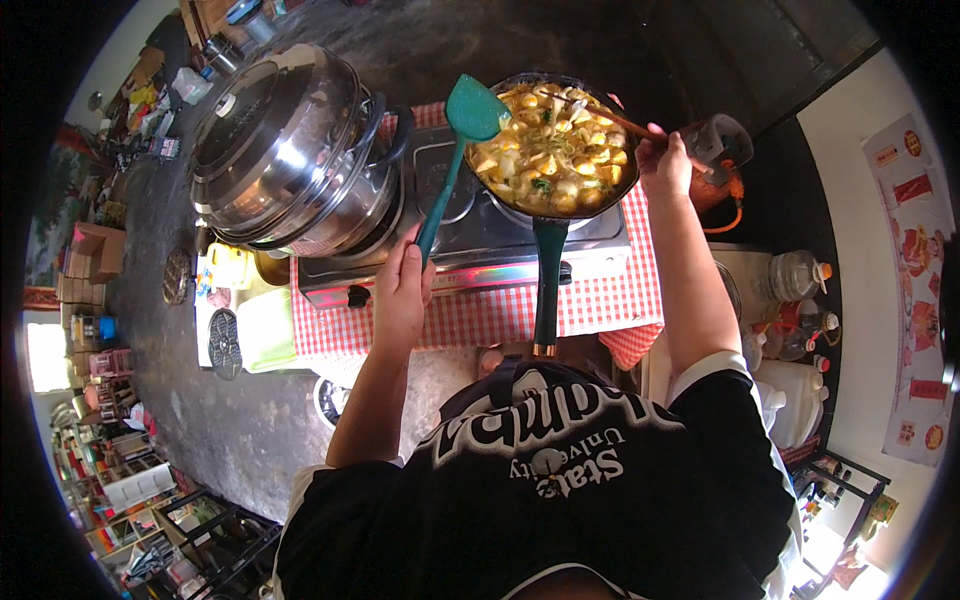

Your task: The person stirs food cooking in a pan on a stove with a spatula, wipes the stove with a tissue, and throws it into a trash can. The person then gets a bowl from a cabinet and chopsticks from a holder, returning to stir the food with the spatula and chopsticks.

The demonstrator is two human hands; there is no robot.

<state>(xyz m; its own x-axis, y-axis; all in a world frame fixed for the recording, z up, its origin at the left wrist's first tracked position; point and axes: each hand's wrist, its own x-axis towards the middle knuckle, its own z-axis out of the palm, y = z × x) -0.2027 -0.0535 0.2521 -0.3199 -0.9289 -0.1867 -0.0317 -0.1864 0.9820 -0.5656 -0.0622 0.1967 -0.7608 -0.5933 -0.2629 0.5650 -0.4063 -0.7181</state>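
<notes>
My left hand (403,283) is closed round the handle of a green spatula (474,110), whose blade is over the left rim of a frying pan (550,277). My right hand (664,166) holds brown chopsticks (626,122), their far ends at the food. The pan is full of a stew (559,154) with pale rounded pieces, yellowish chunks and bits of green in broth. It sits on the right burner of a two-burner gas stove (450,266), its green handle pointing towards me. No hand is on that handle.
A large lidded steel steamer pot (277,157) stands on the stove's left side. Under the stove lies a red-and-white checked cloth (480,322). A gas cylinder (712,176) with an orange hose is beyond my right hand. Plastic bottles (795,277) stand at the right.
</notes>
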